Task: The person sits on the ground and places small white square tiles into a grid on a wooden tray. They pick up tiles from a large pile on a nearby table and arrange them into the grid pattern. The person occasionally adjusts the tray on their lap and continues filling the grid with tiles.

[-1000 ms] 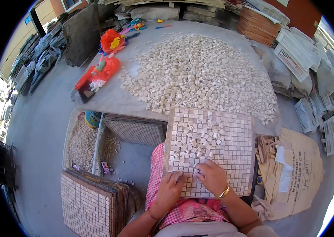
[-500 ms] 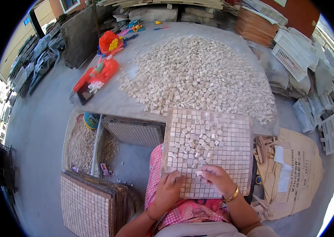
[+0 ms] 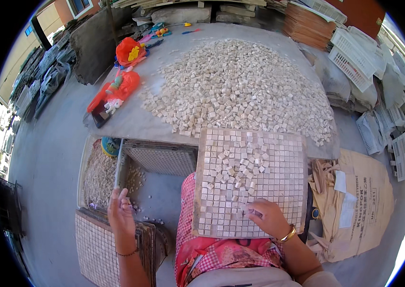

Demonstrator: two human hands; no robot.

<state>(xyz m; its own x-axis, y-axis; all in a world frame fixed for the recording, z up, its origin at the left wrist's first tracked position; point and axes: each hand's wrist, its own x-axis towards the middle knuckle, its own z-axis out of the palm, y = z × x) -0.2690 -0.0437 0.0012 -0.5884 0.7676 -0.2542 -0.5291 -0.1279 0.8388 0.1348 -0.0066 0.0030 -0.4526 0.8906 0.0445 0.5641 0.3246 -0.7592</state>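
On my lap rests a square grid board (image 3: 201, 162), its cells mostly filled with small pale stone cubes. Loose stone cubes (image 3: 235, 168) lie jumbled over its upper middle. My right hand (image 3: 266, 217), with a gold bracelet at the wrist, is over the lower part of the board, thumb and fingers pinched together. Whether a cube is between those fingertips cannot be made out. Off the board to the left, my left hand (image 3: 122, 214) is raised near a pale bin (image 3: 82, 172) of stone chips. Its fingers are apart, with nothing visible in them.
Ahead, a large heap of stone cubes (image 3: 245, 86) covers the table (image 3: 126, 112). Red plastic bags (image 3: 128, 50) and small toys lie at its left. A stack of filled boards (image 3: 94, 248) stands lower left. At right are a brown sack (image 3: 372, 210) and white crates (image 3: 353, 55).
My left hand has left the board's lower left edge and swung left toward the bin. My right hand has shifted slightly right; the white cube it pinched is no longer plainly visible.
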